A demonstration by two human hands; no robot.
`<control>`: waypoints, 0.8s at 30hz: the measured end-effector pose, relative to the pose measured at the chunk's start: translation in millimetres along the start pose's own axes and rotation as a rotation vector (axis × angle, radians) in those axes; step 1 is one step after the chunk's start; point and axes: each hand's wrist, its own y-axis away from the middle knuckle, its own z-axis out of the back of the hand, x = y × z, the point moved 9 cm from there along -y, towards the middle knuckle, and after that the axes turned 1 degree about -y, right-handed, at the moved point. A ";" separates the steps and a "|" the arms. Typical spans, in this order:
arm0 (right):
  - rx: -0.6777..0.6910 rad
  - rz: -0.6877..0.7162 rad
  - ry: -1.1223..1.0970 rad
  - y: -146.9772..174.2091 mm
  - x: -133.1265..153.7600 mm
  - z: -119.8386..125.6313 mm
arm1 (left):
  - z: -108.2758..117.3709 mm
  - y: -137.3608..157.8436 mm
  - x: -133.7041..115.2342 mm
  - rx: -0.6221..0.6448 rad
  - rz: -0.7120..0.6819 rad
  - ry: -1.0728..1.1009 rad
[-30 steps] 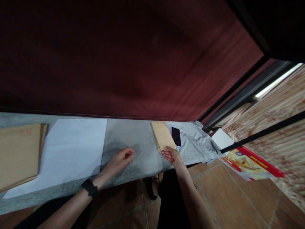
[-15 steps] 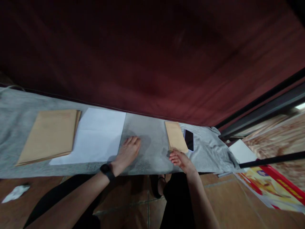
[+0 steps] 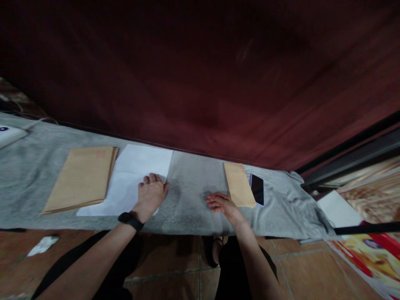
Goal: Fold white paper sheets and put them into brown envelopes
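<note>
My left hand [image 3: 150,195], with a dark band on its wrist, is over the right part of some white paper [image 3: 128,183]. Its fingers lie stretched forward with the thumb out to the side, and nothing shows in them. Partly covering the paper's left side is a stack of large brown envelopes [image 3: 83,179]. My right hand [image 3: 223,206] is open above the grey cloth, its fingers apart, just left of a smaller brown envelope [image 3: 240,185]. Whether that hand touches the envelope's edge I cannot tell. Right beside this envelope lies a phone [image 3: 257,191], its screen dark.
A grey cloth [image 3: 193,179] covers the narrow surface, and a dark red sheet [image 3: 200,83] rises behind it. A white object [image 3: 11,135] with a cord sits far left. Dark bars [image 3: 353,162] and a red-yellow box [image 3: 371,256] are at right. Crumpled white paper [image 3: 43,245] lies on the floor.
My left hand has moved left from the grey cloth onto the white paper. My right hand has shifted left off the small envelope's near edge, and its fingers have spread. The view has turned slightly.
</note>
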 end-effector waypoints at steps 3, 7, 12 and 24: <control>0.020 -0.018 0.035 -7.4 0.7 -8.7 | -0.6 -2.1 1.8 0.023 0.015 0.005; 0.045 -0.032 0.053 -14.1 2.6 -12.2 | 0.8 -5.1 7.7 0.033 0.019 0.034; 0.055 -0.035 0.068 -18.3 3.4 -12.4 | 5.7 -7.9 29.0 0.098 0.098 0.100; 0.075 -0.017 0.077 -20.9 4.9 -14.3 | -21.6 -26.5 65.3 0.105 0.099 0.525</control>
